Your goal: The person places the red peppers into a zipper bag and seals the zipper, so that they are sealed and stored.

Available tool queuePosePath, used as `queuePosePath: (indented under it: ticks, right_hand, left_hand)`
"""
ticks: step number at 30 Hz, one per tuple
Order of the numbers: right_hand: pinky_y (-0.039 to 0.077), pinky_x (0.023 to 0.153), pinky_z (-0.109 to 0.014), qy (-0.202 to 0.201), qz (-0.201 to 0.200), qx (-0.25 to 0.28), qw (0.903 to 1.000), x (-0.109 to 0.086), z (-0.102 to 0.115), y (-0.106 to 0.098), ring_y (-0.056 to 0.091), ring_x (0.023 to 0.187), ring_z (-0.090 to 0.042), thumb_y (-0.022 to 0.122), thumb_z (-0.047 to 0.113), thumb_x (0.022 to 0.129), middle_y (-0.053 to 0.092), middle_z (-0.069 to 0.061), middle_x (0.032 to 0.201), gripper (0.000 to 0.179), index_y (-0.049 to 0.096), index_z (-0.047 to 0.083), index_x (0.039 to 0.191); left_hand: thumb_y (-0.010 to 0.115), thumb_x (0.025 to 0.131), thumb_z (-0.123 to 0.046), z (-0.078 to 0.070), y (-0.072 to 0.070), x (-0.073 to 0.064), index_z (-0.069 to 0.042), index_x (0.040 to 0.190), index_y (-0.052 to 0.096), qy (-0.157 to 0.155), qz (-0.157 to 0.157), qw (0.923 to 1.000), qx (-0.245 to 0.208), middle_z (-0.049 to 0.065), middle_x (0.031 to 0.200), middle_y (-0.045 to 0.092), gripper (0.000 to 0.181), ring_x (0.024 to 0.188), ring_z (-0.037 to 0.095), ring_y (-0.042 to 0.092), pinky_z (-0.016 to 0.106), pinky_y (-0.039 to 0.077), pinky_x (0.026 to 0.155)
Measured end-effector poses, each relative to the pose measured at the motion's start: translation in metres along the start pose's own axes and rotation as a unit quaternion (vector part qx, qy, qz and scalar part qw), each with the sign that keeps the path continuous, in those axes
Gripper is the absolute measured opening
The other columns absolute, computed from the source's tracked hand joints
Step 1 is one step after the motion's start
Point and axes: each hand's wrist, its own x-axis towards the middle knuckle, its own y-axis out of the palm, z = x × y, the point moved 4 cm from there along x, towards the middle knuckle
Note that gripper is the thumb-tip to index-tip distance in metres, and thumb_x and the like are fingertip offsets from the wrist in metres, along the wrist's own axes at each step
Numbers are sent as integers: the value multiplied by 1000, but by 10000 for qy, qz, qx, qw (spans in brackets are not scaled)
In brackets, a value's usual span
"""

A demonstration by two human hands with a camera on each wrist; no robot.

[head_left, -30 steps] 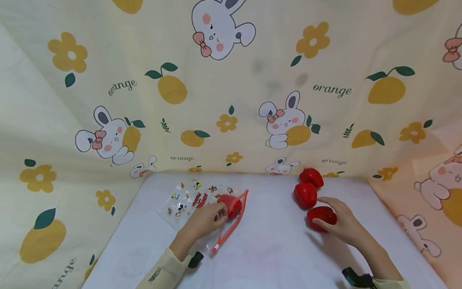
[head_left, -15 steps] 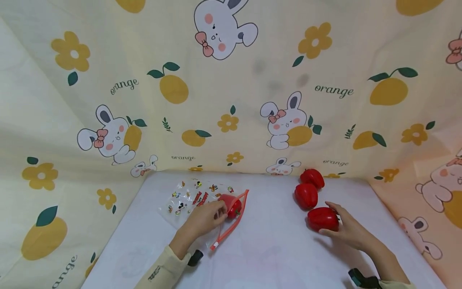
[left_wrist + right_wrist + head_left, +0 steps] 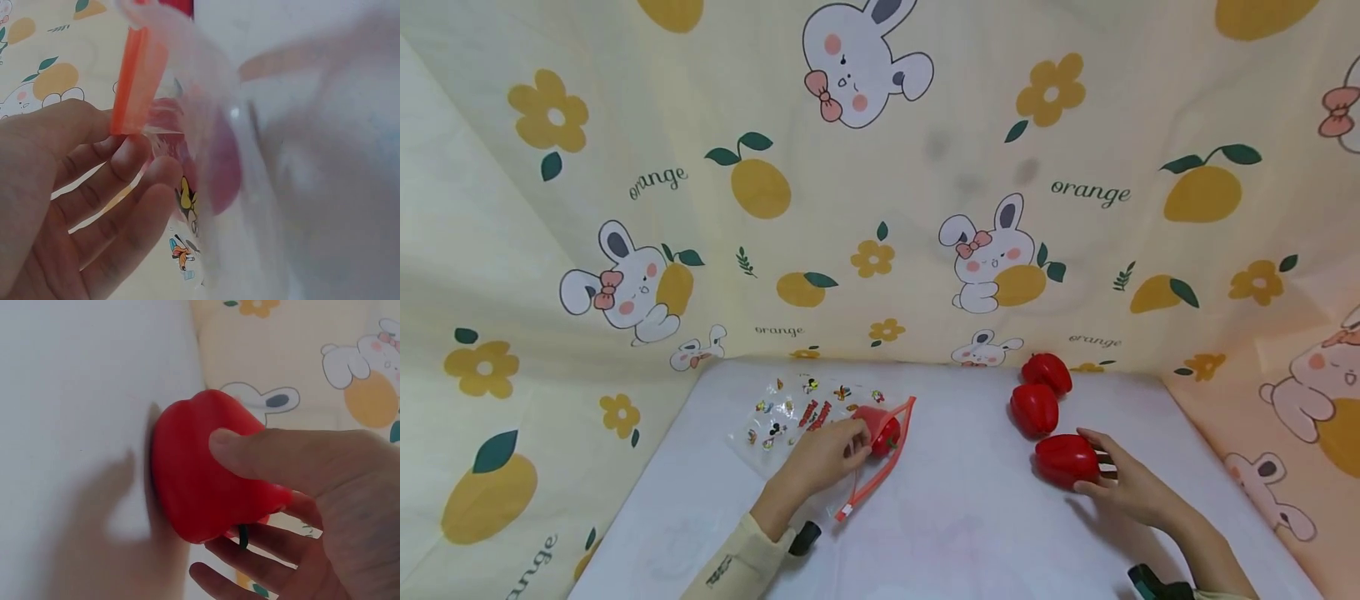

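My left hand (image 3: 829,454) pinches the orange zip edge (image 3: 132,87) of a clear plastic zip bag (image 3: 790,417) printed with cartoon figures. The bag lies at the table's left, its mouth facing right. Inside, near the mouth, is a red bell pepper (image 3: 889,437), partly hidden by the zip strip. At the right, my right hand (image 3: 1127,479) holds another red bell pepper (image 3: 1066,461) by its stem end. In the right wrist view the thumb (image 3: 234,450) presses one side and fingers reach behind the green stem (image 3: 243,535).
Two more red bell peppers, a nearer one (image 3: 1034,409) and a farther one (image 3: 1047,373), lie behind the held pepper. A printed cloth (image 3: 910,275) hangs behind the white table (image 3: 955,500) and along its sides.
My right hand has shifted right and a little nearer, from over the pepper to its stem end. The pepper has turned to lie more sideways. My left hand and the bag stay nearly still.
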Motion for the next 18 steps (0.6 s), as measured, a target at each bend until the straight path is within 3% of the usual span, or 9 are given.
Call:
queuePosePath:
  ticks: [10,18]
  right_hand:
    - [63,88,-45,109,-203,264,9994,-3,4,6,63,121,-45,89,33,90,56,-30,142,87,40,-1,153]
    - [61,83,-31,-388,-535,378,9971,3,25,26,68,112,-32,90,32,88,62,-21,136,77,46,5,145]
  left_hand:
    - [77,100,-22,-3,-2,1,-24,100,65,127,-67,9999,47,-14,85,60,12,73,4,54,22,48,64]
    - [77,99,-20,-5,-4,0,-22,100,65,82,-112,9997,184,-13,84,60,12,72,4,53,22,47,63]
